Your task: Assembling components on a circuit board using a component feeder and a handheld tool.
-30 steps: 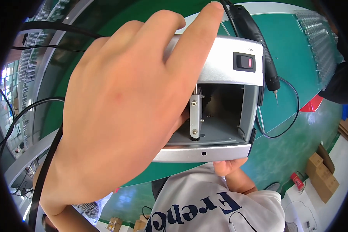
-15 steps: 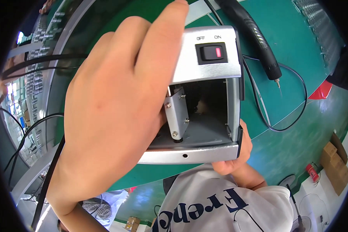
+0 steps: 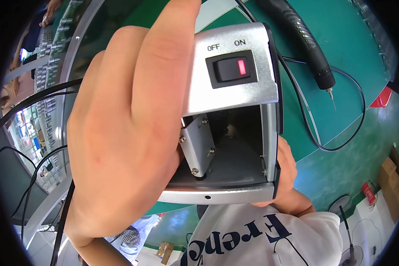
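Head view showed a silver metal box (image 3: 228, 88) held up close to the camera, open face toward the viewer, black rocker switch (image 3: 232, 68) on its top panel. Left hand (image 3: 124, 128) wrapped the box's left side, fingers laid over the top edge and clamped on the housing. Right hand (image 3: 284, 168) sat under the box's lower right corner, mostly hidden behind it; fingers touching the box from below, but how firmly that grip closed I couldn't tell. Box's long axis ran roughly up-down in the picture, tilted slightly. Inside the box: a small hinged metal bracket (image 3: 198, 144) with screws, left of the cavity centre, just beside the left hand's palm side. So the left hand was the nearer one to the bracket. Right of the box, well apart, a black electric screwdriver (image 3: 297, 40) with cable (image 3: 337, 142) lay on the green surface (image 3: 354, 57). Below the box, a white printed shirt (image 3: 270, 235).
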`<state>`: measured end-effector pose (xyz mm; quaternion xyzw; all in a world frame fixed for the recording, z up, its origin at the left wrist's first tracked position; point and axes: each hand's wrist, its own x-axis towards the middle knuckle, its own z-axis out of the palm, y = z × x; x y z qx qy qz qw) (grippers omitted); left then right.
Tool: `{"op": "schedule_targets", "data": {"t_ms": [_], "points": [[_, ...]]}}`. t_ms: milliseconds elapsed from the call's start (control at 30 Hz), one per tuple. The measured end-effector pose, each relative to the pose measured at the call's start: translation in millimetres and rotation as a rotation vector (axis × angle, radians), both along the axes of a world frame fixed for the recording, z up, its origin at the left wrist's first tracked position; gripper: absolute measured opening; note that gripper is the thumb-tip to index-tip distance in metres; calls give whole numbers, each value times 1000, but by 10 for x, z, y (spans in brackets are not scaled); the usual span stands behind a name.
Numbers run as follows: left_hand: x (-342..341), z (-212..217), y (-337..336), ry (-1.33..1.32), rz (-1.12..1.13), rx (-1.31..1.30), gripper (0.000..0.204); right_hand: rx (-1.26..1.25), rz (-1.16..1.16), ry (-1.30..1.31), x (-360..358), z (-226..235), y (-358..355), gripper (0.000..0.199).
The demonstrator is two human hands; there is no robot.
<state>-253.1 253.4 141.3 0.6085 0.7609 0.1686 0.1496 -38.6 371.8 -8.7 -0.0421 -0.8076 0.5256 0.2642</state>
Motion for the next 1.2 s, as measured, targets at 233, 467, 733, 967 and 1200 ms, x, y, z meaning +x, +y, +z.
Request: {"op": "schedule_targets", "data": {"t_ms": [233,467,733,967,1200], "points": [[32,-23,-54,-7,31,7,52,-108,-24,-62,80,-11,-48,65],[128,-57,-140,-19,97,54,51,-89,-2,-106,230,-140,-14,65],[266,-248,-452,-38,264,186,51,-22,-38,68,134,-180,13,61],[274,-460,-593,-83,355,324,51,-51,-99,-60,590,-342,-25,69],[250,-609,-634,-133,384,379,51,105,-212,-166,1054,-713,110,72]]}}
